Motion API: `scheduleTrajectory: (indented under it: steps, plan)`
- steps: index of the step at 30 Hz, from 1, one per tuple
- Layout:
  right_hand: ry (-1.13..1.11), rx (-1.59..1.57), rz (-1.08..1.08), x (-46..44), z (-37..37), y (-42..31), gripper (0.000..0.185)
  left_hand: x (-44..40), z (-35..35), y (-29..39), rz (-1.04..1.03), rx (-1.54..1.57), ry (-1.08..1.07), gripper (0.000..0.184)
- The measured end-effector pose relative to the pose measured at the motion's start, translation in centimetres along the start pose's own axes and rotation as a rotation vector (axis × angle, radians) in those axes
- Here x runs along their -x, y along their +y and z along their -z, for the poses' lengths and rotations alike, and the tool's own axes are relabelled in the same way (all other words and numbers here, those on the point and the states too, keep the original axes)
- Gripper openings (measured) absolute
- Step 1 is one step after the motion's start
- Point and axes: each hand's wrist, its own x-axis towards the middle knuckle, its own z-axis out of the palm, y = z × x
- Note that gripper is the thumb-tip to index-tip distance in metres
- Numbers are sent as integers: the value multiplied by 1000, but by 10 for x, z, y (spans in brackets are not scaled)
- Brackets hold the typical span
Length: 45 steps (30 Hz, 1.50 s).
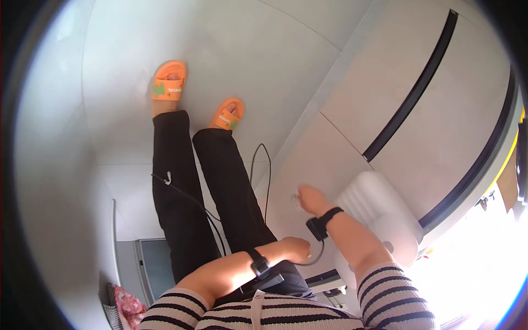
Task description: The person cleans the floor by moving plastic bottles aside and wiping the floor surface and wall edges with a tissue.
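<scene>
My left hand (297, 250) is closed over my lap, its fingers curled inward; whatever they hold, if anything, is hidden. A thin dark cable (314, 260) curves from the black device (317, 227) on my right wrist to just beside this hand. Farther forward, my right hand (312, 199) is closed next to a pale cabinet front. A faint, whitish see-through thing (296, 201) shows at its fingertips, too blurred to make out. Another black device (259, 264) is strapped to my left wrist.
A white ribbed object (360, 199) stands beside my right forearm. Long dark handle strips (412, 91) cross the cabinet fronts. A loose cable (190, 193) hangs over my dark trousers (181, 220). Orange slippers (169, 81) rest on the grey floor (264, 66). Reddish patterned cloth (129, 307) lies lower left.
</scene>
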Motion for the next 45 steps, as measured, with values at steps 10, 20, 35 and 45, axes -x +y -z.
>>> scheduleTrajectory:
  steps: [10, 20, 35, 45]
  plan:
    - [-177, -2148, 612, 36, 112, -85, 35, 123, 32, 54, 313, 34, 564, 34]
    - [-159, -2361, 1034, 137, 76, -131, 35, 248, 43, 135, 389, -52, 822, 30]
    - [559, -2940, 932, 257, -112, -119, 31, 291, 38, 242, 639, -555, 759, 32]
    - [962, -3251, 1067, 274, -246, -149, 30, 205, -24, 271, 713, -923, 369, 32]
